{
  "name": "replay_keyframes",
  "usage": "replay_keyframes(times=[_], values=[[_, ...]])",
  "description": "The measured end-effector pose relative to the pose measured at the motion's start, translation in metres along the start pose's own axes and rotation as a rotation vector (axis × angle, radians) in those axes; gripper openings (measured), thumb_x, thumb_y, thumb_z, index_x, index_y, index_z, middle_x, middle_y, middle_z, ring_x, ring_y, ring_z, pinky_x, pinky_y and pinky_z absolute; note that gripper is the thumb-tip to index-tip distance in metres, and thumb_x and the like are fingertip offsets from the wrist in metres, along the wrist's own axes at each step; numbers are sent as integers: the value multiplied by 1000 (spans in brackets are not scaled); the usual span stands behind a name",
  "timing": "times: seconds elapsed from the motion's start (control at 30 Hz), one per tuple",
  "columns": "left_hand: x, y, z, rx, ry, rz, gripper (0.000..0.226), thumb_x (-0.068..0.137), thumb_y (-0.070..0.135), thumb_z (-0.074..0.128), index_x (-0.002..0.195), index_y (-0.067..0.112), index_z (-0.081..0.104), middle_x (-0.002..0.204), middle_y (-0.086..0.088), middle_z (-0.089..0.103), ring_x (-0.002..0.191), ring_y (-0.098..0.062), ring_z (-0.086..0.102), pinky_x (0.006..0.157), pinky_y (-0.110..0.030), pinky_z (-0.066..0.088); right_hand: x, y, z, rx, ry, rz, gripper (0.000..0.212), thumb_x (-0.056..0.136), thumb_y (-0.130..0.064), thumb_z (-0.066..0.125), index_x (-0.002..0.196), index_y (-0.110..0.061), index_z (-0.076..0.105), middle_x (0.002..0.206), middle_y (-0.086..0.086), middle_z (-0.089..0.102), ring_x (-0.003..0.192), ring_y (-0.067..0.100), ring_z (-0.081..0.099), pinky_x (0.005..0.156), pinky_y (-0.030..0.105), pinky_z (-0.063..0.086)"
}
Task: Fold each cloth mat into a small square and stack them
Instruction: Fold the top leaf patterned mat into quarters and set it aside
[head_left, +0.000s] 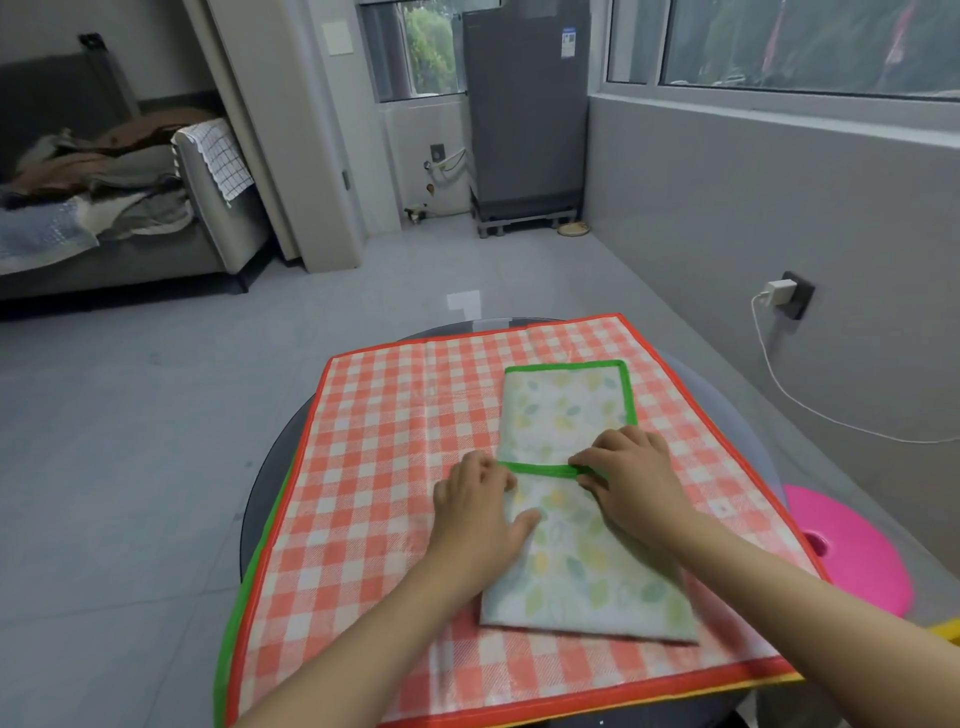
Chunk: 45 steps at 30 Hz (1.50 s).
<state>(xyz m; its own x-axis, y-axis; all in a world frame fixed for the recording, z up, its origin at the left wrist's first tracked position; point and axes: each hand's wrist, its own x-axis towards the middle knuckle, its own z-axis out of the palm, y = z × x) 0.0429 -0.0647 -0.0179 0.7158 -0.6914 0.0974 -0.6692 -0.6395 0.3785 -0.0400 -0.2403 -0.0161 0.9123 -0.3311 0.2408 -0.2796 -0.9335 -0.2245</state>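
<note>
Both hands (480, 506) (631, 475) pinch leaf mat (576, 566) hem (midway).

Both forearms reached forward from bottom of view, bare, converging toward centre. Left hand (480, 506) lay palm down, fingers curled at the tips, thumb stretched out to the right. Right hand (631, 475) sat just beside it, palm down, fingers bent and pointing left, tips pinching. Hands near each other, not touching
</note>
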Motion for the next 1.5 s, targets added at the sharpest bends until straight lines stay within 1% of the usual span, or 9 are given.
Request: replay_keyframes(times=[0.2, 0.3, 0.57, 0.7, 0.87, 1.0, 1.17, 1.3, 1.5], values=[[4, -4, 14, 122, -220, 225, 53, 102, 32, 18, 151, 23, 1, 158, 10, -7, 143, -3, -12, 118, -30, -9, -31, -17, 9, 20, -216, -82, 72, 90, -60, 2, 149, -21, 13, 156, -10, 7, 145, 13, 4, 115, 25, -2], [5, -6, 14, 146, -250, 221, 53, 102, 34, 15, 150, 23, -3, 157, 11, -11, 142, -2, -15, 118, -29, -9, -38, -4, 11, -18, -281, -54, 85, 72, -62, -17, 149, -26, -4, 150, -15, -14, 140, 3, -17, 112, 23, -16], [7, -6, 11, 129, -210, 208, 53, 101, 37, 21, 151, 22, 8, 159, 9, 2, 144, -4, -3, 118, -30, -5, -40, 30, 5, -67, -258, 117, 109, 54, -71, -40, 146, -19, -11, 147, -8, -21, 138, 7, -19, 113, 28, -18], [11, 2, 6, 129, -63, 240, 41, 99, 32, 32, 133, 14, 46, 147, 2, 30, 135, -15, 22, 114, -28, 11, -36, 21, -12, -191, -55, 23, 69, 96, -52, 10, 145, -7, 31, 153, 9, 23, 139, 28, 27, 113, 36, 15], [24, 16, 10, -231, 25, 51, 21, 97, 22, 43, 102, 8, 58, 110, 3, 43, 85, -11, 51, 78, -25, 45, -23, 18, -22, 280, -174, 214, 53, 89, -31, 59, 136, -11, 44, 116, -1, 43, 98, 12, 51, 87, 18, 43], [45, 23, 6, -404, 121, -282, 17, 95, 16, 42, 106, 8, 51, 113, -4, 46, 81, -14, 51, 64, -21, 41, -8, 24, -20, 409, -86, 417, 38, 86, -27, 65, 117, -9, 53, 96, -1, 52, 80, 11, 48, 57, 14, 33], [67, 17, 9, -406, 144, -485, 30, 93, 25, 53, 116, 7, 44, 117, -10, 46, 82, -19, 54, 60, -22, 41, 9, 29, -18, 444, -41, 570, 37, 87, -27, 64, 113, -4, 51, 111, 8, 56, 86, 18, 51, 58, 19, 37], [84, 10, 17, -409, 137, -576, 42, 89, 31, 60, 117, 5, 45, 110, -10, 59, 90, -28, 64, 64, -32, 48, 17, 27, -16, 460, -28, 648, 29, 89, -26, 62, 101, -1, 53, 92, 9, 59, 91, 27, 60, 69, 33, 48], [85, 8, 20, -510, 181, -583, 30, 85, 26, 64, 61, 13, 51, 55, -2, 58, 50, -20, 53, 58, -27, 45, 25, 32, -5, 466, -51, 721, 36, 87, -25, 64, 59, -10, 47, 53, 2, 44, 49, 17, 41, 47, 25, 33]])
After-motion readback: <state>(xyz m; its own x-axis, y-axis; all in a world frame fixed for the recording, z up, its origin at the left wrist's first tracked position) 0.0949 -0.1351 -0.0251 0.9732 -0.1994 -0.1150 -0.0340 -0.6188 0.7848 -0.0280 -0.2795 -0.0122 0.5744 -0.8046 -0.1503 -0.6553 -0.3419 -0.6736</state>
